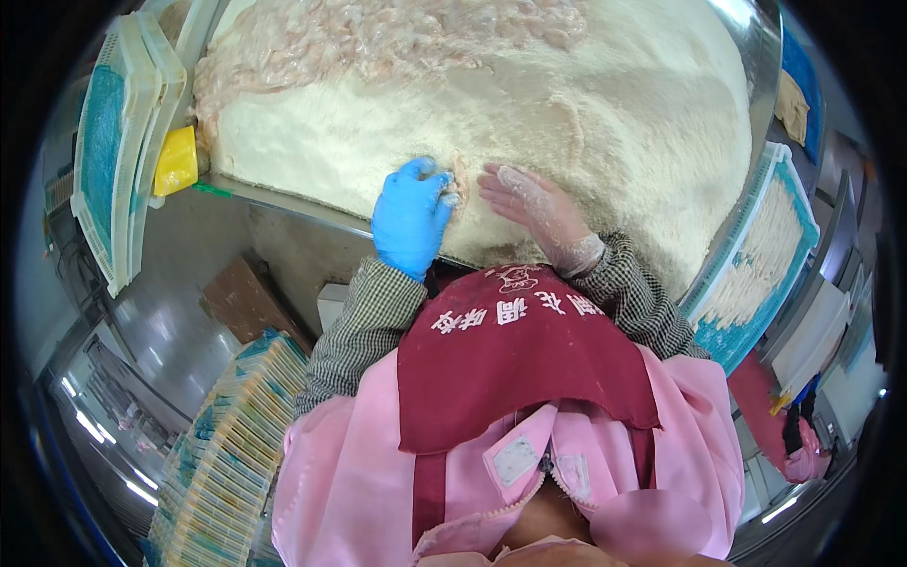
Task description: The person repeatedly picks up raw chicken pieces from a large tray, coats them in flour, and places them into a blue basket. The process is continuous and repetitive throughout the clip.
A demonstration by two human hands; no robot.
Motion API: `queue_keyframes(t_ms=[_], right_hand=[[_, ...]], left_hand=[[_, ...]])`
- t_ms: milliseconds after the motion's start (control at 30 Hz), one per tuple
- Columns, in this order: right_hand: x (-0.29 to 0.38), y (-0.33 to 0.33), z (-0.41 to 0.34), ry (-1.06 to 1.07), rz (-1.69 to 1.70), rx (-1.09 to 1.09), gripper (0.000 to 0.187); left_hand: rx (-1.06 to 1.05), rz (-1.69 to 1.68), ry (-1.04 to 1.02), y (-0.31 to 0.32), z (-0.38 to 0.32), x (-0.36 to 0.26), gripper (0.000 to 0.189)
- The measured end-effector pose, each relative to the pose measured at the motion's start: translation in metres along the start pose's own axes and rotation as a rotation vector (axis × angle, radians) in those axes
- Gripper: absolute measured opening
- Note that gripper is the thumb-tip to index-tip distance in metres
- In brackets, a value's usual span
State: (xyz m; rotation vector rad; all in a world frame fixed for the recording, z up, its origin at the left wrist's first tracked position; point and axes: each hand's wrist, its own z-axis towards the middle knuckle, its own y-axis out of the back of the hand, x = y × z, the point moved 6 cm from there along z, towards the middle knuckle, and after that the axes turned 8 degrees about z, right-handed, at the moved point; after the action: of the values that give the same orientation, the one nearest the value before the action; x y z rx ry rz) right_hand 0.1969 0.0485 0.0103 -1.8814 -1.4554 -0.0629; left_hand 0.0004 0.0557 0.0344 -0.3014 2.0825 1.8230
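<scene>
My left hand (413, 212), in a blue glove, has its curled fingers on a strip of raw meat (460, 186) that lies on a wide bed of pale breading powder (319, 142). My right hand (535, 209), in a thin clear glove dusted with powder, is held flat just right of the strip, fingers extended, holding nothing. A large heap of raw meat pieces (368, 42) covers the far left part of the powder. One powder-covered strip (575, 135) lies farther off to the right.
Right of the metal table stands a blue-lined tray with coated strips (758, 248). At left are upright plastic trays (124, 149) and a yellow container (176, 161). Stacked trays (227, 453) stand behind on the left. Another person (804, 450) is at the far right.
</scene>
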Motion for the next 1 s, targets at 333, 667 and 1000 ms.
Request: queue_keyframes(t_ms=[333, 667, 1000], right_hand=[[0.002, -0.002, -0.002, -0.029, -0.02, -0.05, 0.066], [-0.018, -0.048, 0.04, -0.063, 0.385, 0.223, 0.066], [-0.016, -0.053, 0.039, -0.038, 0.566, 0.441, 0.058]], left_hand=[[-0.215, -0.047, 0.144, 0.02, 0.002, 0.038, 0.039], [-0.229, -0.311, 0.029, -0.019, 0.032, -0.031, 0.067], [-0.241, -0.376, -0.076, -0.02, 0.023, -0.083, 0.058]])
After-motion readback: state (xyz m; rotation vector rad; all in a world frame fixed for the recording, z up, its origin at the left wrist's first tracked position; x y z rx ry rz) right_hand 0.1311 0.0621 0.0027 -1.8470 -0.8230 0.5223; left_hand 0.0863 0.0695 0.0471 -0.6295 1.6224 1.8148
